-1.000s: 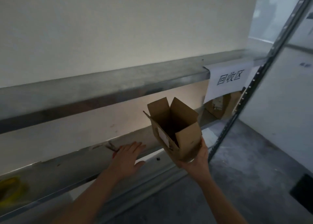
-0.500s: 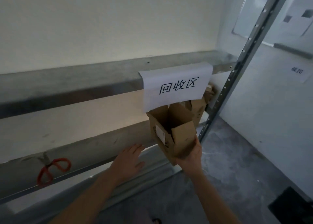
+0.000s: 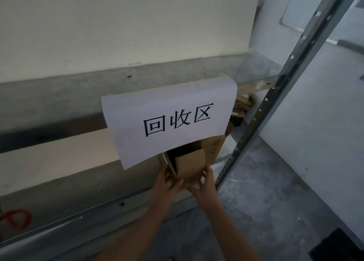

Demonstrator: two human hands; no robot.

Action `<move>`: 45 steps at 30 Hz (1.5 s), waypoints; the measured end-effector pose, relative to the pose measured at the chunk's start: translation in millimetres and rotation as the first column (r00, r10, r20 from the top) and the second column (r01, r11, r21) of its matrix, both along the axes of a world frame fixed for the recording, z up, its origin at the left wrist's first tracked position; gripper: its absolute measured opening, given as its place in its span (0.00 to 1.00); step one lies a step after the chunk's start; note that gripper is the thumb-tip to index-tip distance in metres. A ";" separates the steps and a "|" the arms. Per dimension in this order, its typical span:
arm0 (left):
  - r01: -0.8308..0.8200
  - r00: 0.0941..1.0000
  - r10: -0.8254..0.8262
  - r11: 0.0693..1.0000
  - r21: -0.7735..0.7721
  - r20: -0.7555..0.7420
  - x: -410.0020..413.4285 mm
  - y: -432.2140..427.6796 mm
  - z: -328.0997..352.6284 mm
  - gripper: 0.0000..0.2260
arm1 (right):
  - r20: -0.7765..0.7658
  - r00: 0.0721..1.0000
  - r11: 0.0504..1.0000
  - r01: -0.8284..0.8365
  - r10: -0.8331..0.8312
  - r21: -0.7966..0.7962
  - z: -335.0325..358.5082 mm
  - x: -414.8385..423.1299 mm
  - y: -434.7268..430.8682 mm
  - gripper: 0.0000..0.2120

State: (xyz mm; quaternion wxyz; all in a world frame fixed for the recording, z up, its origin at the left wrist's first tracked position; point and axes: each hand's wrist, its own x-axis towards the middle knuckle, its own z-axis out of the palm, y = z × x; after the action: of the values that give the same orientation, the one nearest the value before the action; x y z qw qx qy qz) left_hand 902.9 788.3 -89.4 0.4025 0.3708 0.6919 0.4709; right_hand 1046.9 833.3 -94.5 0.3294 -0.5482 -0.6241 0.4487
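Observation:
A small open cardboard box (image 3: 190, 163) sits at the lower shelf (image 3: 78, 189) under a white paper sign (image 3: 171, 120) with black characters; the sign hides its top flaps. My left hand (image 3: 167, 184) holds the box's left side and my right hand (image 3: 202, 184) holds its right lower corner, fingers curled against the cardboard. Behind it stands a larger cardboard box (image 3: 213, 148), partly hidden by the sign.
Orange-handled scissors (image 3: 14, 219) lie on the lower shelf at the far left. A perforated metal upright (image 3: 275, 95) runs diagonally on the right. More flattened cardboard (image 3: 241, 105) is stacked behind the sign. Grey concrete floor (image 3: 275, 201) lies to the right.
The view has moved right and closer to the sign. My right hand carried the box under the sign onto the shelf, and my left hand left the shelf edge and took the box's left side.

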 end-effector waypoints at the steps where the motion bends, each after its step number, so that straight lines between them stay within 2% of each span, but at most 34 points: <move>1: -0.029 0.999 0.029 0.999 -0.014 -0.024 -0.4 3.4 0.2 0.28 | -0.028 1.000 1.000 -0.004 0.003 -0.024 -2.3 2.2 5.3 0.39; 4: -0.082 0.995 0.081 0.996 -0.026 -0.056 0.5 9.8 -4.2 0.26 | -0.082 0.996 0.997 0.031 -0.037 -0.065 -9.1 7.2 22.7 0.26; 7: -0.089 0.995 0.087 0.995 -0.038 -0.051 2.5 13.0 -3.7 0.24 | -0.034 0.999 0.997 0.035 -0.038 -0.075 -10.2 8.8 34.8 0.23; 10: -0.061 0.997 0.057 0.996 -0.070 -0.052 5.6 11.3 -1.2 0.25 | 0.047 0.999 0.996 0.000 0.005 -0.086 -7.2 13.5 34.4 0.26; 12: -0.029 0.989 0.011 0.992 -0.125 -0.147 5.4 2.6 -1.2 0.29 | 0.114 0.993 0.992 0.005 0.009 -0.124 -5.2 19.7 26.9 0.32; 14: 0.012 0.949 -0.082 0.974 -0.226 -0.304 0.0 -17.5 -2.2 0.32 | 0.217 0.976 0.989 0.009 0.023 -0.147 -2.9 25.9 9.4 0.34; 15: 0.053 0.887 -0.177 0.956 -0.287 -0.426 -5.8 -31.8 -3.1 0.32 | 0.265 0.963 0.989 -0.008 0.047 -0.147 -2.2 27.8 -4.7 0.33; 16: 0.104 0.774 -0.293 0.933 -0.345 -0.561 -14.1 -47.7 -4.5 0.31 | 0.309 0.947 0.990 -0.048 0.088 -0.135 -1.3 28.5 -20.4 0.30; 17: 0.148 0.623 -0.398 0.905 -0.399 -0.673 -24.5 -65.2 -6.3 0.30 | 0.358 0.922 0.988 -0.121 0.148 -0.097 -0.9 27.2 -36.7 0.28; 18: 0.181 0.479 -0.473 0.877 -0.445 -0.739 -36.4 -82.8 -6.7 0.30 | 0.419 0.880 0.973 -0.226 0.221 -0.039 -0.5 22.5 -52.4 0.26; 19: 0.199 0.381 -0.512 0.858 -0.473 -0.770 -49.1 -99.7 -4.5 0.30 | 0.495 0.818 0.936 -0.351 0.294 0.023 -0.1 14.3 -66.1 0.26; 21: 0.194 0.310 -0.496 0.868 -0.456 -0.811 -78.0 -131.5 4.1 0.30 | 0.619 0.683 0.823 -0.559 0.387 0.102 3.3 -12.3 -87.9 0.27; 24: 0.113 0.290 -0.440 0.898 -0.426 -0.850 -133.2 -183.6 22.0 0.28 | 0.687 0.581 0.674 -0.717 0.436 0.179 19.4 -72.4 -119.8 0.28; 28: -0.027 0.261 -0.411 0.901 -0.432 -0.874 -225.7 -267.5 45.1 0.28 | 0.755 0.524 0.525 -0.803 0.394 0.282 40.1 -176.0 -179.6 0.28; 31: -0.132 0.226 -0.374 0.903 -0.409 -0.899 -290.5 -339.4 63.2 0.29 | 0.777 0.455 0.479 -0.848 0.435 0.229 47.1 -259.1 -240.3 0.30; 34: -0.198 0.242 -0.304 0.914 -0.353 -0.922 -347.2 -404.3 78.7 0.29 | 0.770 0.461 0.438 -0.859 0.441 0.264 56.7 -333.1 -296.2 0.30; 38: -0.273 0.260 -0.257 0.905 -0.327 -0.931 -427.7 -496.1 94.7 0.28 | 0.760 0.416 0.394 -0.890 0.499 0.228 78.4 -425.9 -383.2 0.29; 45: -0.396 0.365 -0.190 0.854 -0.336 -0.912 -576.0 -631.1 86.5 0.28 | 0.736 0.347 0.265 -0.936 0.581 0.231 83.5 -592.9 -490.0 0.28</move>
State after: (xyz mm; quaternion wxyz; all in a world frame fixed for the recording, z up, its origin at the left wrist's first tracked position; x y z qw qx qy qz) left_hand 326.8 157.2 -2.9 -0.0058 0.4032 0.9151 0.0069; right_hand 454.0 343.3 -11.0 0.0369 -0.1046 -0.9826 0.1491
